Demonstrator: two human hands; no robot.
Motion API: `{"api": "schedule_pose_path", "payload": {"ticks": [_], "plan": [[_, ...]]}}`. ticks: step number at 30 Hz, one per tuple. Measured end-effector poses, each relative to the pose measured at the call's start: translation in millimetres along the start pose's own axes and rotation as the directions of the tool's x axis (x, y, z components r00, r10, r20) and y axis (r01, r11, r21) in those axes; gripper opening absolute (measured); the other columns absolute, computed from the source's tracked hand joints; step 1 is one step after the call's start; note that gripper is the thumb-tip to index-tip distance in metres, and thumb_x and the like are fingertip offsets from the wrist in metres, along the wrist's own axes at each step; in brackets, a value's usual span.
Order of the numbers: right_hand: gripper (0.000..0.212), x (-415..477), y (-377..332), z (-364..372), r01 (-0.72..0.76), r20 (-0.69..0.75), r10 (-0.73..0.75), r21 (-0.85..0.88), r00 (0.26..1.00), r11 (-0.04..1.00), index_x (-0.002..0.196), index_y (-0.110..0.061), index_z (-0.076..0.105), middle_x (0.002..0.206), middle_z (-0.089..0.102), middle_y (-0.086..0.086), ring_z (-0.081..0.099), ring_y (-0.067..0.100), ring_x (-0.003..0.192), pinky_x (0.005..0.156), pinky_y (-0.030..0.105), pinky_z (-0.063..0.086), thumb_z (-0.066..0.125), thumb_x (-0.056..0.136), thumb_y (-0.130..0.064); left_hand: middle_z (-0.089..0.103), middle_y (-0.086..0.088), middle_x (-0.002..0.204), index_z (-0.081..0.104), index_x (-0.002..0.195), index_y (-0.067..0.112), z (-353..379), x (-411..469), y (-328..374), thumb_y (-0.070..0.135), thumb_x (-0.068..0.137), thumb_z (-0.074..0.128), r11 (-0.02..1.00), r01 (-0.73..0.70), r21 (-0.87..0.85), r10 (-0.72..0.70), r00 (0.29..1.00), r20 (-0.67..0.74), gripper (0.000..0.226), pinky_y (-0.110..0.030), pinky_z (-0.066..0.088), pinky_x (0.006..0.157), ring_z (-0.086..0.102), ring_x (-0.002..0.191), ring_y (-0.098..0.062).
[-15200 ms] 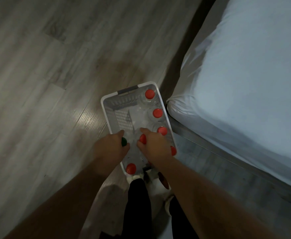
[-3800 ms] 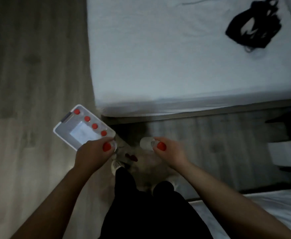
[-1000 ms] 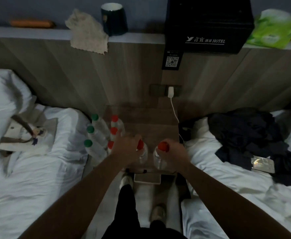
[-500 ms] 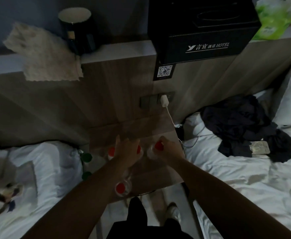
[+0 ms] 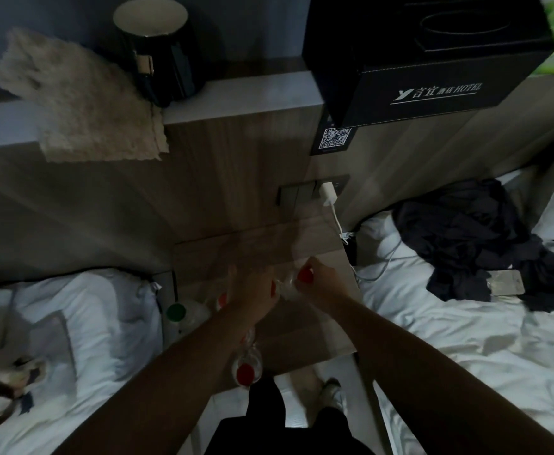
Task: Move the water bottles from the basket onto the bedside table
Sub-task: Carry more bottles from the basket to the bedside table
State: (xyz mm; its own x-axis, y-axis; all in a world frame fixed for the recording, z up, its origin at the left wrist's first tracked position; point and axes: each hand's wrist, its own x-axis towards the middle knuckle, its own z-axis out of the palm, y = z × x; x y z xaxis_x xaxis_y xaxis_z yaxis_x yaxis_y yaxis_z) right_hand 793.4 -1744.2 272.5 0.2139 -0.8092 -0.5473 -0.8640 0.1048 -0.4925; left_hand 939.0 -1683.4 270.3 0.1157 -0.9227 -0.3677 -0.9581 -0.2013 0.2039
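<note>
The wooden bedside table [image 5: 262, 251] stands between two beds. My left hand [image 5: 251, 292] is over its middle and grips a clear water bottle; only a sliver of that bottle's red cap [image 5: 273, 288] shows by the thumb. Just to the right, my right hand [image 5: 323, 285] curls round a second water bottle [image 5: 287, 288] below its red cap [image 5: 304, 276]. On the table's left side stand a green-capped bottle [image 5: 176, 312] and a red-capped one [image 5: 222, 300]. Another red-capped bottle [image 5: 245, 376] stands by the front edge under my left forearm. The basket is out of view.
A ledge above the headboard carries a dark cup [image 5: 157, 50], a rag [image 5: 82, 100] and a black tissue box [image 5: 426, 60]. A white charger [image 5: 328, 195] and its cable hang at the table's back right. Dark clothes [image 5: 486, 238] lie on the right bed; a white pillow [image 5: 72, 323] lies left.
Both hands have carried their bottles from the table's front edge further in over its middle. The view has closed in on the table.
</note>
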Motion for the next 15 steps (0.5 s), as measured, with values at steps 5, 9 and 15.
{"api": "schedule_pose_path", "payload": {"ticks": [5, 9, 15], "plan": [[0.035, -2, 1, 2, 0.013, 0.018, -0.012, -0.055, 1.0, 0.998, 0.112, -0.018, 0.05, 0.099, 0.068, 0.012, 0.065, 0.031, 0.091, 0.08, 0.041, 0.054, 0.062, 0.084, -0.034, 0.066, -0.005, 0.108, 0.049, 0.114, 0.022, -1, -2, -2, 0.044, 0.084, 0.055, 0.994, 0.071, -0.08, -0.069, 0.997, 0.028, 0.038, -0.047, 0.034, 0.102, 0.059, 0.104, -0.025], [0.045, -12, 5, 2, 0.003, 0.062, 0.002, -0.07, 0.998, 0.998, 0.124, -0.021, 0.044, 0.105, 0.066, 0.009, 0.063, 0.031, 0.097, 0.083, 0.036, 0.048, 0.061, 0.085, -0.036, 0.064, -0.006, 0.115, 0.05, 0.113, 0.023, 2, -8, 1, 0.05, 0.082, 0.054, 0.995, 0.089, -0.039, -0.089, 0.996, -0.015, 0.041, -0.046, 0.029, 0.104, 0.054, 0.113, -0.027], [0.018, -42, 30, -6, 0.17, 0.058, -0.169, 0.002, 0.984, 0.985, 0.104, -0.032, 0.043, 0.085, 0.052, -0.011, 0.054, 0.004, 0.074, 0.069, 0.015, 0.04, 0.055, 0.092, -0.032, 0.059, -0.009, 0.123, 0.046, 0.119, 0.021, 23, -49, 2, 0.062, 0.074, 0.039, 0.952, 0.187, -0.242, -0.236, 0.953, -0.192, 0.062, -0.05, 0.029, 0.105, 0.05, 0.118, -0.032]]}}
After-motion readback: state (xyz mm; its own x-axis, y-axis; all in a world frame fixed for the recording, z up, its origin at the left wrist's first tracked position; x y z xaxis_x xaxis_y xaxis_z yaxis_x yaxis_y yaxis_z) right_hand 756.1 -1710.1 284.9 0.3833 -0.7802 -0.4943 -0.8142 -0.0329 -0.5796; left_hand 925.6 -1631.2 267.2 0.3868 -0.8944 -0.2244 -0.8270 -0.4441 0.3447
